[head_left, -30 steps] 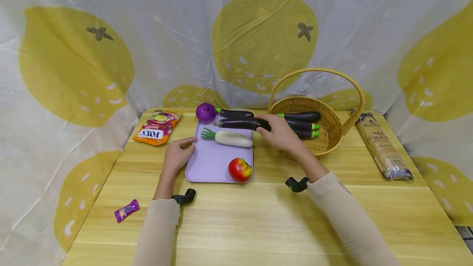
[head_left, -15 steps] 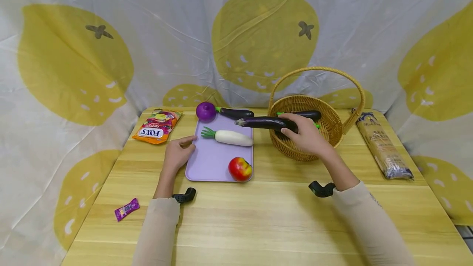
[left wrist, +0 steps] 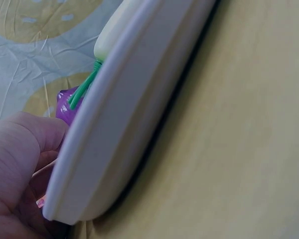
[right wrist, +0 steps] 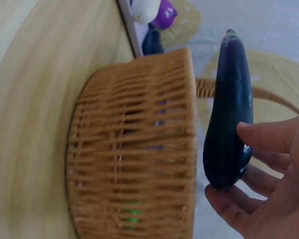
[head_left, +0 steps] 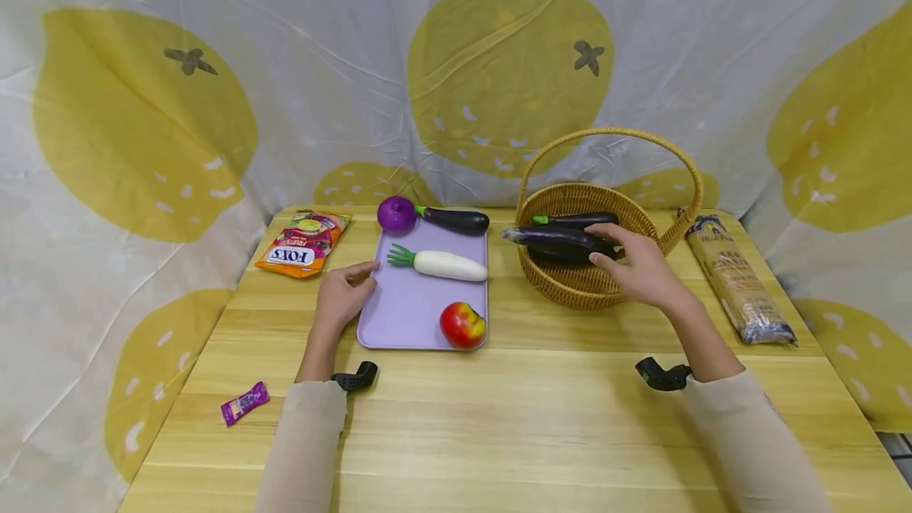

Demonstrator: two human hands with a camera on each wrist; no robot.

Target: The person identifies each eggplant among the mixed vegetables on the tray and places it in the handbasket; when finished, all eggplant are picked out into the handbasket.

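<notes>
In the head view, my right hand point(head_left: 639, 264) holds a long dark eggplant point(head_left: 552, 239) by its thick end, over the wicker basket point(head_left: 577, 296). The right wrist view shows this eggplant point(right wrist: 230, 109) above the basket rim, pinched between thumb and fingers. Another eggplant point(head_left: 586, 220) with a green stem lies inside the basket; the held one partly hides the contents below it. My left hand point(head_left: 340, 297) grips the left edge of the lilac tray point(head_left: 399, 319). On that tray are a white radish point(head_left: 450, 266), a red-yellow fruit point(head_left: 462, 326), a purple onion point(head_left: 396, 215) and a small eggplant point(head_left: 456, 220).
An orange candy bag point(head_left: 302, 244) lies left of the tray, and a small purple wrapped sweet point(head_left: 245, 404) lies nearer the front left. A long noodle packet point(head_left: 737, 279) lies right of the basket. The basket's tall handle point(head_left: 613, 131) arches above it. A lemon-print curtain point(head_left: 342, 85) stands behind.
My right hand has carried the long eggplant rightward from over the tray to over the basket. My left hand has stayed at the tray's edge.
</notes>
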